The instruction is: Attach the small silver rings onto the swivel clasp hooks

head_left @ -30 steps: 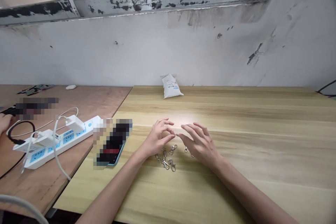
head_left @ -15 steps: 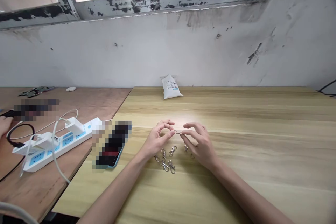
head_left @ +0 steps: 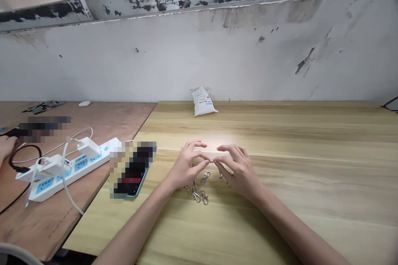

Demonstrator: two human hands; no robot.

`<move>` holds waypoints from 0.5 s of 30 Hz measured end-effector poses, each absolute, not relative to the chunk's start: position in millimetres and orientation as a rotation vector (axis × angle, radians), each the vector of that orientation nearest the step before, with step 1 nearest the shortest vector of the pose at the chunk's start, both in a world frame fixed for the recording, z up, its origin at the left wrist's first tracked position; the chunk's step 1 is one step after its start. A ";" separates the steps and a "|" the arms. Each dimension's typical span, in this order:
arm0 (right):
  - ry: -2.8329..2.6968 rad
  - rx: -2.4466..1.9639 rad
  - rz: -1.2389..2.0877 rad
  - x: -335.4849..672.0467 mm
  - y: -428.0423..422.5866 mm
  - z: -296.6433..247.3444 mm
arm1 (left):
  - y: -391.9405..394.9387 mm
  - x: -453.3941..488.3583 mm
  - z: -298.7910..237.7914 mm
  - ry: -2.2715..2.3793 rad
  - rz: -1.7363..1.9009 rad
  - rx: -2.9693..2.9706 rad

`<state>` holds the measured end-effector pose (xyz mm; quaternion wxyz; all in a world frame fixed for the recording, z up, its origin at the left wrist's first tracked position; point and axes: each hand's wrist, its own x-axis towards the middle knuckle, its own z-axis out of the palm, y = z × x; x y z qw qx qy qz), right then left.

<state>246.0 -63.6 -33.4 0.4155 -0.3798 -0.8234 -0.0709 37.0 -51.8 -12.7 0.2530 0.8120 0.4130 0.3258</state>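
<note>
My left hand (head_left: 185,165) and my right hand (head_left: 236,167) meet fingertip to fingertip over a light wooden table (head_left: 280,182). Between thumbs and forefingers both pinch one small metal clasp (head_left: 212,160), held just above the table; the other fingers are curled and spread. Several loose metal swivel clasps (head_left: 199,188) lie on the wood right under and in front of my hands. One more clasp (head_left: 220,177) lies beside my right palm.
A small white packet (head_left: 203,102) stands at the back by the wall. A phone (head_left: 133,172) lies to the left of my hands. On the brown table to the left sits a white power strip (head_left: 66,165) with chargers and cables. Another person's hand (head_left: 4,147) shows at the far left edge.
My fingertips have come closer together around the small clasp, and both hands have lowered slightly toward the table. The loose clasps have not moved.
</note>
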 end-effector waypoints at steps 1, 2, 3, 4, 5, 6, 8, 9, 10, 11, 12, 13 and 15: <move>-2.068 -0.948 -0.193 246.4 -63.9 -32.2 | -51.1 36.4 -12.3 1.121 0.881 2.214; -2.063 -0.941 -0.209 247.1 -64.2 -30.9 | -50.6 35.9 -11.8 1.123 0.876 2.218; -2.053 -0.931 -0.227 248.2 -64.5 -29.7 | -50.4 35.7 -11.5 1.124 0.867 2.222; -2.040 -0.920 -0.244 249.3 -64.9 -28.6 | -50.6 35.9 -11.3 1.123 0.854 2.231; -2.026 -0.911 -0.257 250.5 -65.4 -27.7 | -51.3 36.7 -11.2 1.118 0.836 2.246; -2.014 -0.904 -0.265 251.5 -66.0 -27.0 | -52.3 37.9 -11.5 1.111 0.812 2.267; -2.001 -0.900 -0.260 252.5 -67.0 -26.8 | -54.6 40.6 -12.7 1.093 0.754 2.322; -2.006 -0.901 -0.248 252.3 -67.4 -27.2 | -55.6 41.6 -13.6 1.086 0.729 2.350; -2.020 -0.901 -0.232 251.9 -67.5 -27.9 | -56.1 42.0 -14.5 1.083 0.711 2.375; -2.041 -0.901 -0.212 251.3 -67.4 -28.7 | -56.2 41.8 -15.2 1.085 0.701 2.397; -2.065 -0.898 -0.193 250.6 -67.2 -29.5 | -55.9 40.9 -15.5 1.087 0.697 2.416; -2.089 -0.893 -0.175 249.9 -66.8 -30.2 | -55.1 39.4 -15.4 1.087 0.696 2.432; -2.129 -0.879 -0.157 248.9 -66.0 -31.1 | -53.1 35.6 -13.6 1.092 0.709 2.456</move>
